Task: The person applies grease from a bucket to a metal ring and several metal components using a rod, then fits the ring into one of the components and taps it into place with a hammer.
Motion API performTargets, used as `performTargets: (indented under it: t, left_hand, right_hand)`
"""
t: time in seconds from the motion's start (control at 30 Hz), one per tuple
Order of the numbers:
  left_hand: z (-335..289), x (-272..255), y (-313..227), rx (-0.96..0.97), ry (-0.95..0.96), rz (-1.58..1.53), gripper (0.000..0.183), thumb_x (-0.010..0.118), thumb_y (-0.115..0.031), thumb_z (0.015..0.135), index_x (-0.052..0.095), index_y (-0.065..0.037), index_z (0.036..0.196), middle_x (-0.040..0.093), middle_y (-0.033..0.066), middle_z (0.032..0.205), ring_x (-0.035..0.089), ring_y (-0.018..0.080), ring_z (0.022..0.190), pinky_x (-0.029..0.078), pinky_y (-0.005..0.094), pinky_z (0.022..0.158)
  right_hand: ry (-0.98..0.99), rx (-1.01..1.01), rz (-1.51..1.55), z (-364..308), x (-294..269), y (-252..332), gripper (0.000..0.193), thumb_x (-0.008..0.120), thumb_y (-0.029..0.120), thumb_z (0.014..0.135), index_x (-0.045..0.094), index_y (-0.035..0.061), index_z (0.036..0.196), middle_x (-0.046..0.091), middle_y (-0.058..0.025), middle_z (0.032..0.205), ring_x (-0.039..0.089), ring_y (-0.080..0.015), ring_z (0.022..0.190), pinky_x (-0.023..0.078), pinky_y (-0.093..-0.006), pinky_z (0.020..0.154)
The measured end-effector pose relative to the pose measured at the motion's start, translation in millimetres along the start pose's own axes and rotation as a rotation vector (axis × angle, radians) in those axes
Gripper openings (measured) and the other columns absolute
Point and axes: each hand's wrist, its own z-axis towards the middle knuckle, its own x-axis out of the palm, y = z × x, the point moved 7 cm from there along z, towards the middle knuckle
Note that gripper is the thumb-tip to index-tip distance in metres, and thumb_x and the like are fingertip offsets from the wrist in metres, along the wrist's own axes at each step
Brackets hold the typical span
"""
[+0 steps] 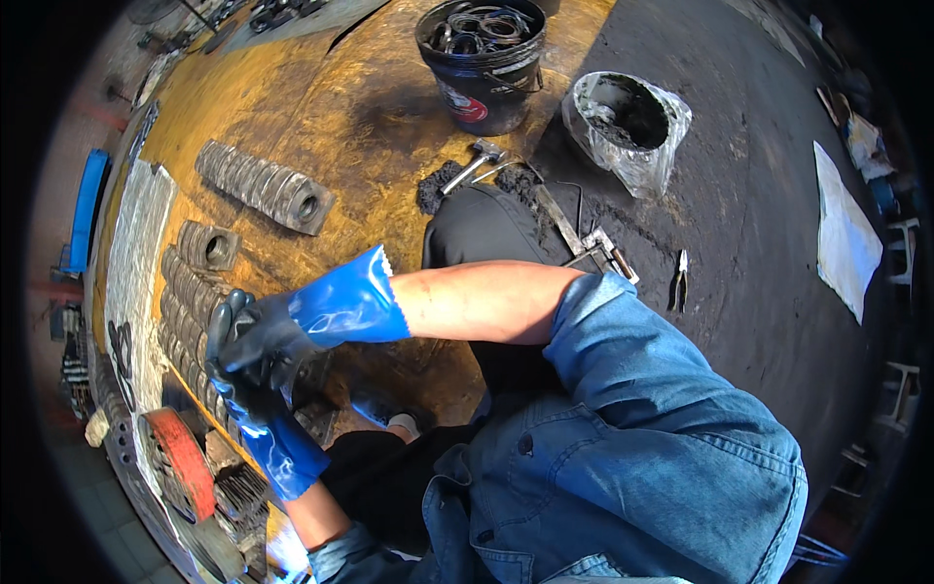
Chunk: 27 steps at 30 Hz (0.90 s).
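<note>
My right hand (pixel 265 336), in a long blue glove blackened with grease, reaches across to the left. It overlaps my left hand (pixel 245 387), gloved the same way. Both sets of fingers are bent in together, and whatever lies between them is hidden. Beside them runs a long row of grey metal parts (pixel 185 307), packed face to face. Just beyond stands a short stack of square-ended parts with a round hole (pixel 218 249). Farther off lies a longer stack of the same kind (pixel 261 185).
A black bucket (pixel 491 92) of metal rings stands ahead, near a plastic-lined tub (pixel 632 122) with black paste. A hammer (pixel 472 165), a metal clamp-like tool (pixel 601 251) and pliers (pixel 680 280) lie around my knee. An orange-red wheel (pixel 180 462) is at the lower left.
</note>
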Motion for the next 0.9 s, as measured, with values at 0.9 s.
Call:
performTargets:
  t: [0.9]
  left_hand:
    - [-20.6, -158.2, 75.2, -0.240, -0.468, -0.496, 0.069, 0.061, -0.051, 0.091, 0.046, -0.009, 0.144, 0.044, 0.0167, 0.150, 0.043, 0.0344, 0.136, 0.039, 0.0485, 0.111]
  right_hand:
    - [-1.172, 0.983, 0.126, -484.8, -362.7, -183.5, 0.027, 0.064, 0.033, 0.093, 0.062, 0.0086, 0.104, 0.064, -0.0086, 0.077, 0.061, -0.0232, 0.055, 0.051, -0.0342, 0.048]
